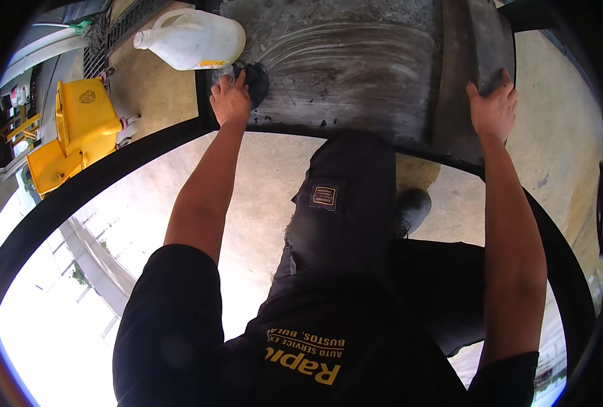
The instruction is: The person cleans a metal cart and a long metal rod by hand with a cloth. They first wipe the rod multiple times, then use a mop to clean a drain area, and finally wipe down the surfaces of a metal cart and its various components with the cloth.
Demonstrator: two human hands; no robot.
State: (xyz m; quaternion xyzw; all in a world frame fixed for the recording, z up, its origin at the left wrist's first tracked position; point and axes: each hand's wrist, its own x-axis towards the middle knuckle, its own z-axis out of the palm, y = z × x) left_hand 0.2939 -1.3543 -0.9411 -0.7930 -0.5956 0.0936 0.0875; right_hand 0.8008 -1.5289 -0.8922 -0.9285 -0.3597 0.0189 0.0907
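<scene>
My left hand [231,102] presses on a dark, bunched cloth [255,84] at the left side of a worn grey-black panel [352,76]. Curved pale wipe streaks run across the panel from beside the cloth. A translucent white plastic jug [199,40] with a handle and an uncapped mouth is just beyond that hand, its neck towards the left. Over at the panel's raised right border [487,46], my right hand [495,112] grips the edge, thumb on the inner side and fingers over the outer side. Part of the cloth is hidden by my left fingers.
A black frame bar [128,163] curves around in front of my body. Beyond it on the left stands a yellow wheeled bin [87,117] near a floor grating [133,23]. My leg [352,203] and a dark shoe [414,208] are below the panel, over the concrete floor [276,168].
</scene>
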